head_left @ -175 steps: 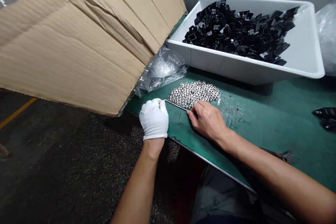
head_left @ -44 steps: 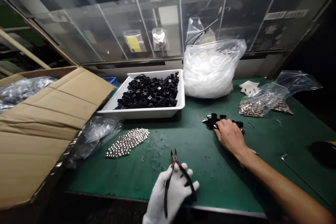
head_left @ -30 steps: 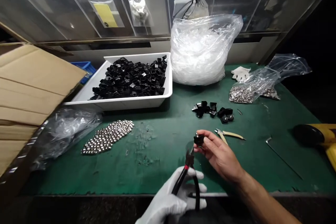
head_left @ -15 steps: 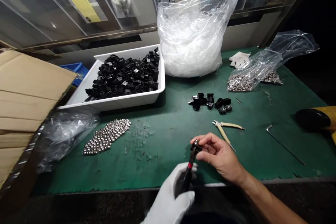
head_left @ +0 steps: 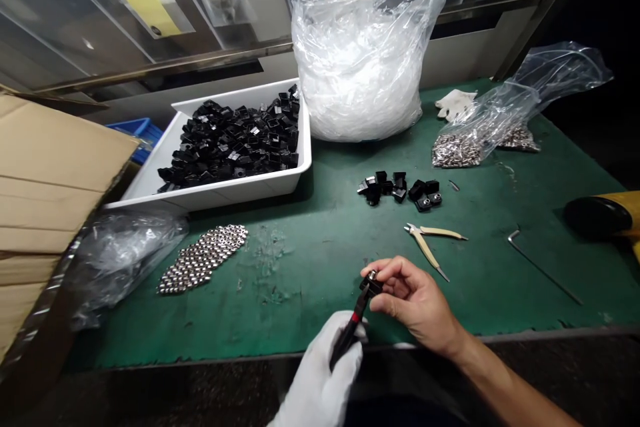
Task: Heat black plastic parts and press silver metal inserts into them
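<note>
My left hand (head_left: 327,363), in a white glove, is closed round the dark handles of pliers (head_left: 347,333) with a red band. The jaws of the pliers touch a small black part (head_left: 373,287) with a shiny metal piece at its top. Bare fingers of my right hand (head_left: 420,300) pinch this part from the right side. Yellow-handled cutters (head_left: 425,240) lie open on the green table (head_left: 320,247) beyond my right hand. Several black parts (head_left: 383,187) sit in a loose group farther back, some with metal pieces.
A white tray (head_left: 235,192) of black parts stands back left, beside a large clear bag (head_left: 360,73). Metal nuts (head_left: 203,259) lie left, near a cardboard box (head_left: 45,187). Bags of metal pieces (head_left: 457,150), a hex key (head_left: 545,270) and a yellow-black tool (head_left: 600,215) are right.
The camera view has shifted slightly. My left hand and the pliers have moved a little left, with the handles tilted more. The black part is still between the pliers and my right fingers.
</note>
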{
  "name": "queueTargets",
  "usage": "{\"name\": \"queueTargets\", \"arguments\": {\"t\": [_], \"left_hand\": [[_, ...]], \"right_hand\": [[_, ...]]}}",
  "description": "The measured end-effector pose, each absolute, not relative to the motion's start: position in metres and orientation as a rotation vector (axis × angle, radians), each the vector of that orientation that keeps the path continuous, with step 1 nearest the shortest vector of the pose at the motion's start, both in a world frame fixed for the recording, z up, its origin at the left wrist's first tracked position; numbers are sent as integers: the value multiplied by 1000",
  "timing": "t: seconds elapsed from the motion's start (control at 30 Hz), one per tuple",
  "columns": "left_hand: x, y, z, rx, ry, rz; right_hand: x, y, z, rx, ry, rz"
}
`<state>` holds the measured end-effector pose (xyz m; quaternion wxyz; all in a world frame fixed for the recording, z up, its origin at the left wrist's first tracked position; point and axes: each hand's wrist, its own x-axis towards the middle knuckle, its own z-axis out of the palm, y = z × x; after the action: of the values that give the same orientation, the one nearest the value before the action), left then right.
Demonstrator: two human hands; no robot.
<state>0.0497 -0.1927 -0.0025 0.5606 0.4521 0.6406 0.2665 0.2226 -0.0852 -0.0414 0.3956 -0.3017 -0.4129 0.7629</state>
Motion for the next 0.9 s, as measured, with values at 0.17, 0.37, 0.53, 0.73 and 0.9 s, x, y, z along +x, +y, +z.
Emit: {"name": "queueTargets", "arguments": {"t": [0.17,0.37,0.53,0.73,0.9], "left_hand": [[49,-196,-3,1131,1537,627],[49,-196,-7,1183,1594,612],[44,-197,-15,1171,1706,604],[41,-196,-12,1196,1697,544],[43,-197,-13,1257,1720,556]], "right_hand": [[222,-87,-44,-772,-1105,1907],[222,-90,-46,-755,-1137,1892],[224,-92,-47,-761,-1130,1913],[225,-93,-49,-762,-1136,1906],[225,-91,-49,-793,-1170,1890]]}}
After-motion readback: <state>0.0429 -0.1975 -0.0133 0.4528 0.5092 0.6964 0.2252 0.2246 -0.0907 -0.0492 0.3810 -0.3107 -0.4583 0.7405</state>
